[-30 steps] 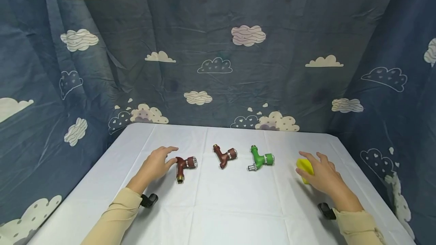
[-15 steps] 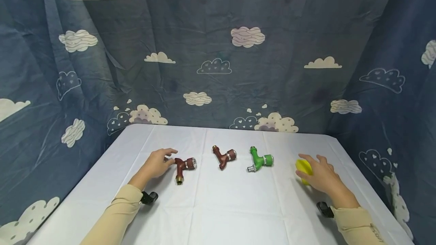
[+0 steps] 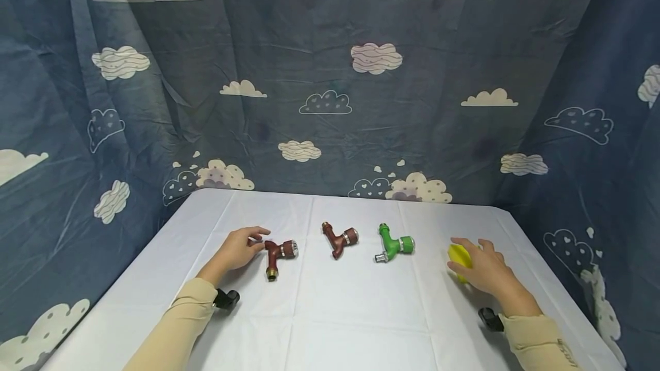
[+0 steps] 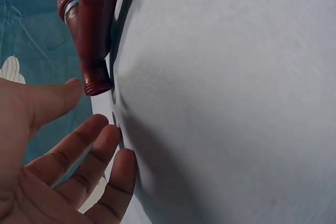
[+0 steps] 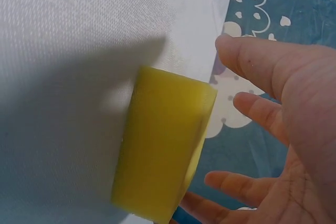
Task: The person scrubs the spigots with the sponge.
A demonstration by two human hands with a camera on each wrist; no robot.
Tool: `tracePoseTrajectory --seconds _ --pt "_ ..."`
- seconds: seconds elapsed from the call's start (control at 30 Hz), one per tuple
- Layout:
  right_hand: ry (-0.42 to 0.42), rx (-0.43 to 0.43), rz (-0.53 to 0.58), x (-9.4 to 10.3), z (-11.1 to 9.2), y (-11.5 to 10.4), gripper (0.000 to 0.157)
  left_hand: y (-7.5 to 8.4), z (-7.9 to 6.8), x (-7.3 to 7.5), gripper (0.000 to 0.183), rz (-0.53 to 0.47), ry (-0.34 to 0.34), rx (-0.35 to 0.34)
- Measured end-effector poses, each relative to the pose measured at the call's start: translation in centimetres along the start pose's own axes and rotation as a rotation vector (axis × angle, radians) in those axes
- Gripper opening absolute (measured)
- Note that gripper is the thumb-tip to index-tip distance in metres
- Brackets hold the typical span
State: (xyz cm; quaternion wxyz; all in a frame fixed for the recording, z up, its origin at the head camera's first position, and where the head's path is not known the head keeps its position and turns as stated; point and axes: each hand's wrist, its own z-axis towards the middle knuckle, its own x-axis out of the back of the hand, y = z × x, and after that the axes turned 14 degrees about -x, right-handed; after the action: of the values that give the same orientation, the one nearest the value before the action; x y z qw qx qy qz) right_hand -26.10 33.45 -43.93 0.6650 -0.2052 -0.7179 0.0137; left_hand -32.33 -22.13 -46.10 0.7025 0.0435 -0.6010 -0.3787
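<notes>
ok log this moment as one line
left grip: empty, beside left brown tap | right grip: empty, beside yellow block | other brown tap, green tap: on table, untouched

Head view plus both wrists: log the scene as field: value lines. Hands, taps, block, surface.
left hand: open, thumb at the end of left brown tap; contact unclear
right hand: open, over yellow block; thumb clear of it
middle brown tap: between left brown tap and green tap, no hand on it
green tap: silver spout, no hand on it
surface: white cloth
</notes>
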Motion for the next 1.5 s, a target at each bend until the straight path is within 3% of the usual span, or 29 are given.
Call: tracePoseTrajectory --seconds 0.6,1.03,1.5 --pt "0.000 0.000 -0.008 -0.4 0.5 0.3 0.068 -0.2 0.2 -0.5 0.032 -0.004 -0.009 0.013" --pt "-0.050 -0.034 0.024 -0.3 0.9 0.3 0.066 -0.1 0.3 -0.6 0.031 0.009 -0.014 0.005" --pt "0.044 0.101 0.104 0.7 -2.8 0.0 0.060 0.0 0.6 -0.5 0.029 0.011 -0.049 -0.023"
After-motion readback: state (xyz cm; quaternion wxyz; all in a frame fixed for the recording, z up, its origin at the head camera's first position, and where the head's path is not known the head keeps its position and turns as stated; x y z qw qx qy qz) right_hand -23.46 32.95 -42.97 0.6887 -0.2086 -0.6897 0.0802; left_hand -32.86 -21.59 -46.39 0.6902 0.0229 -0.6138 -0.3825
